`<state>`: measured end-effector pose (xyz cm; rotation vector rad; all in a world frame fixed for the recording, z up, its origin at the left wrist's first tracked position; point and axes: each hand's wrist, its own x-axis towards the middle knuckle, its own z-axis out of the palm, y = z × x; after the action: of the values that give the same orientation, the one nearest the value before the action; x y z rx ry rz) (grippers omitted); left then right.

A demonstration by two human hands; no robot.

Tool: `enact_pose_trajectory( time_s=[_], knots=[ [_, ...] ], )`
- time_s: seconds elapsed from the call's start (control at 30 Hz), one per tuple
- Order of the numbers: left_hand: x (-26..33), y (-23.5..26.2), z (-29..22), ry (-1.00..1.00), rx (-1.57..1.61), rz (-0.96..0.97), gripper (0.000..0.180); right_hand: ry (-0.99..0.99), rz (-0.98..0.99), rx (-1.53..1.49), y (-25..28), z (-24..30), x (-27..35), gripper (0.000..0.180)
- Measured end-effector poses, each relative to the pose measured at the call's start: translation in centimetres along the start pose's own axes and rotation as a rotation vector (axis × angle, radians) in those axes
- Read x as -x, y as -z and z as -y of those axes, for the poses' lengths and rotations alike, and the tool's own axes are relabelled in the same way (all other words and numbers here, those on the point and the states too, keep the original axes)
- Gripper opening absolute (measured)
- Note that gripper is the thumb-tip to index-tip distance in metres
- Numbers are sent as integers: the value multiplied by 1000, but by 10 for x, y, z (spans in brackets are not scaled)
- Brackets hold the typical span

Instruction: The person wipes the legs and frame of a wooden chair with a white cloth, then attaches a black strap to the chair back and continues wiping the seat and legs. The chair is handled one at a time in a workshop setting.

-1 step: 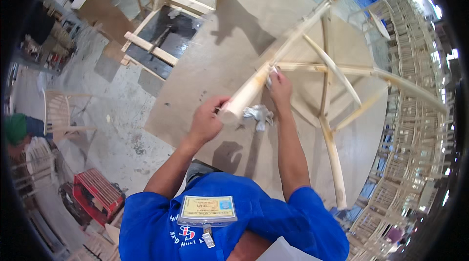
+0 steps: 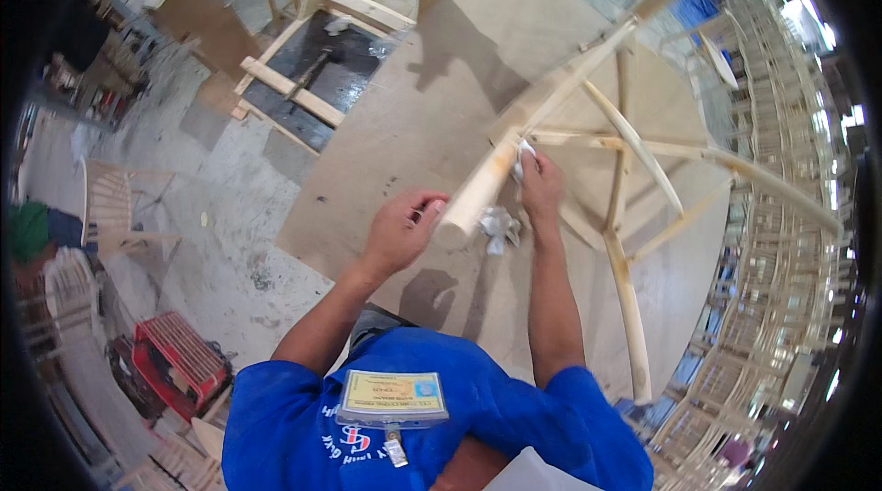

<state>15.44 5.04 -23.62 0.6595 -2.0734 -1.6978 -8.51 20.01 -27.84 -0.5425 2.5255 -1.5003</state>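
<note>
An upside-down wooden chair (image 2: 617, 188) with round legs rests on the brown board (image 2: 367, 160) before me. One thick leg (image 2: 478, 197) points toward me. My right hand (image 2: 542, 186) is closed on a small white cloth (image 2: 525, 158), held against that leg near its joint with a stretcher. My left hand (image 2: 401, 232) is beside the leg's near end, fingers curled and thumb drawn in; whatever it may pinch is too small to make out. Between the leg and my right forearm lies a crumpled white rag (image 2: 499, 228) on the board.
A wooden frame (image 2: 292, 91) with a dark panel and a hammer-like tool stands at the far left. Rows of wooden chairs (image 2: 763, 243) line the right side. A red crate (image 2: 179, 358) sits on the floor at left, near a person in green (image 2: 29, 238).
The whole view has shifted slightly, so the chair appears lower and further right. Both hands remain at the same leg, with the white cloth still in my right hand.
</note>
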Motion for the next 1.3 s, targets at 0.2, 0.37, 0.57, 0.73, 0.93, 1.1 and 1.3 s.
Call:
enact_pose_trajectory(
  time_s=[0.2, 0.37, 0.57, 0.73, 0.93, 1.1, 1.3],
  knots=[
    [-45, -1, 14, 200, 227, 174, 33, 99, 65, 338, -10, 66, -9, 35],
    [-72, -12, -16, 56, 487, 339, 38, 37, -85, 117, 20, 6, 54, 32],
    [-55, -19, -56, -433, 459, 520, 54, -671, -103, -390, 75, 0, 189, 28],
    [-14, -49, -65, -636, 328, 827, 48, -651, -478, -300, 126, -11, 248, 22],
    [-97, -113, 34, 343, 532, 768, 35, -139, -498, -148, 227, 151, 247, 12],
    [-198, -166, 53, 251, 274, 511, 63, 73, 244, 366, 163, 209, 226, 32],
    [-224, -207, -16, 303, 627, 482, 88, -202, 137, 615, 164, 192, 274, 32]
  ],
)
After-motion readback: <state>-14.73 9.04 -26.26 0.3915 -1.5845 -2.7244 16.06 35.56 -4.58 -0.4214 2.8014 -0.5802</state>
